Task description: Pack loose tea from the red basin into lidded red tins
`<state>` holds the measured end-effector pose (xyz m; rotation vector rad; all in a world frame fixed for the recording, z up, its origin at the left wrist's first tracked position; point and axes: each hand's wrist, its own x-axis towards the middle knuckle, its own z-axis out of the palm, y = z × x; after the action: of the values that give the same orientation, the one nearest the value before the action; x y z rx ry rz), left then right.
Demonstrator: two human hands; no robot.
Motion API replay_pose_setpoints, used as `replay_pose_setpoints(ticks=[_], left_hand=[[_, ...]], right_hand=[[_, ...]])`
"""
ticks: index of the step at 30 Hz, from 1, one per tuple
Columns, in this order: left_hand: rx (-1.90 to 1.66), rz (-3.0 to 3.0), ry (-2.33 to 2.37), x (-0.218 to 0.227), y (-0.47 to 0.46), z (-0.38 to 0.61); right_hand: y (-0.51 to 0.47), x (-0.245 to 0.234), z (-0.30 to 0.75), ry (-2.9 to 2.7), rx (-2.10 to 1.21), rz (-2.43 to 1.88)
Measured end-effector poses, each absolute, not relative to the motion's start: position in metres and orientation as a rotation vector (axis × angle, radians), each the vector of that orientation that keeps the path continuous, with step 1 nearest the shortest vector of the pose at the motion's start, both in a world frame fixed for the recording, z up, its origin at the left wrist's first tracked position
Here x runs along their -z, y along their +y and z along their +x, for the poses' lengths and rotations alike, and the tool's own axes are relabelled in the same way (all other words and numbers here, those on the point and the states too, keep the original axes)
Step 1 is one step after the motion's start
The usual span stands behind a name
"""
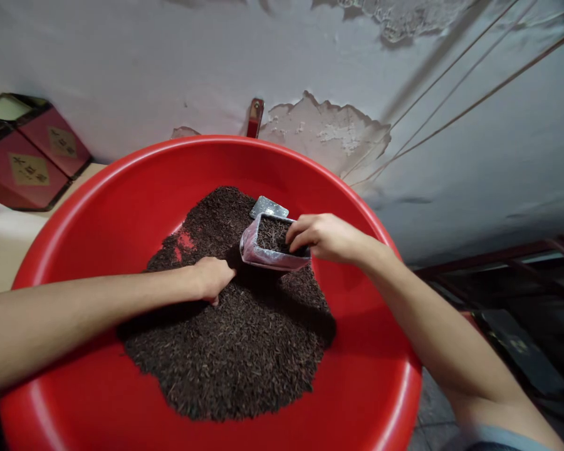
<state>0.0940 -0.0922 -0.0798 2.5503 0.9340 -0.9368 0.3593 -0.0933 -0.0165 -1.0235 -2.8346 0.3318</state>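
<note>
A wide red plastic basin (357, 376) holds a broad heap of dark loose tea leaves (235, 357). Over the heap's far part is a small, open-topped rectangular tin (282, 259) with whitish-pink sides, filled with the same leaves. My right hand (324, 237) is closed at its right end, fingers curled over the rim and touching the leaves inside; the thumb is hidden. My left hand (214, 277) lies low in the heap, left of the tin, with its fingers curled under. What it holds, if anything, is hidden. A grey metal plate (270, 207) lies just behind the tin.
Two pink-and-black tins (37, 166) with yellow diamond labels stand left of the basin on a pale surface (4, 244). A peeling wall (207, 69) rises behind, with slanting cords (455, 91) at right. Dark rack-like bars (536, 266) are at the right edge.
</note>
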Motion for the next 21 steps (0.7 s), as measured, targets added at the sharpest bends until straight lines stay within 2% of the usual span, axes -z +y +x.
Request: replay_pose_setpoints(ticks=[13,18,21], left_hand=[[0.833,2.598,0.861,0.089,-0.084,0.088],[0.910,2.535,0.895,0.054,-0.076,0.082],[0.796,2.540,0.974,0.015,-0.069,0.076]], right_hand=[[-0.090,0.026,0.351,-2.762,-0.281,-1.286],[-0.087,0.028,0.354,-2.727,-0.278,-1.313],[-0.083,0.026,0.357,-2.696,-0.314,-1.260]])
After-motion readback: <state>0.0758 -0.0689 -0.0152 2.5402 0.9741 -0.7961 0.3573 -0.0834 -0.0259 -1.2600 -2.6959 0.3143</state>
